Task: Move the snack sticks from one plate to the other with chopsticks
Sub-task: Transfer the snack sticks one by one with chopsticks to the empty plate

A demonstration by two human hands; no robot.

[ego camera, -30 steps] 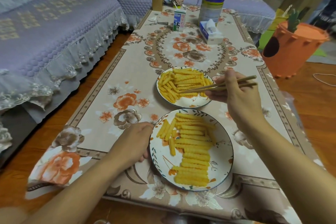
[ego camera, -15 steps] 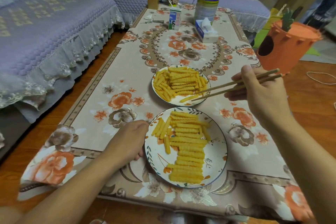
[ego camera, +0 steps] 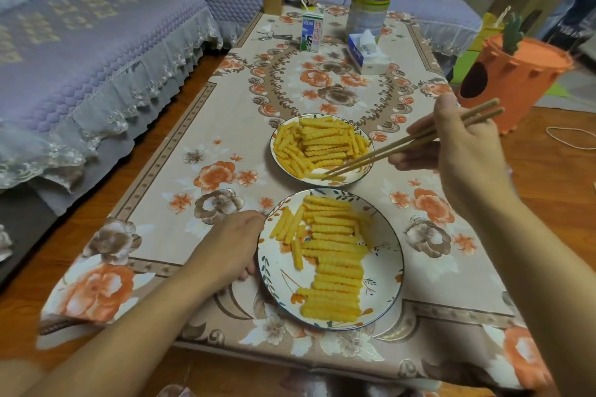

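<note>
Snack sticks [ego camera: 321, 147] heaped in far plate [ego camera: 361, 176]; rows laid in near plate [ego camera: 383, 271]. Chopsticks [ego camera: 409, 145] pinched by right hand [ego camera: 464, 151], tips at a far-plate stick. Near plate's rim gripped by curled left hand [ego camera: 232, 245].

Honestly not much showing on the person here, just two arms coming in from the bottom of the shot. Both forearms are showing bare all the way to the frame edge, so no sleeves or cuffs are appearing anywhere. The left hand [ego camera: 230, 245] isn't wearing any ring, watch or bracelet that I can make out, and there's no glove on it. Same deal with the right hand [ego camera: 464, 151]: bare, nothing showing on the wrist. Fingernails are looking short and plain where they're visible, though the picture's getting a bit soft there to say more.
</note>
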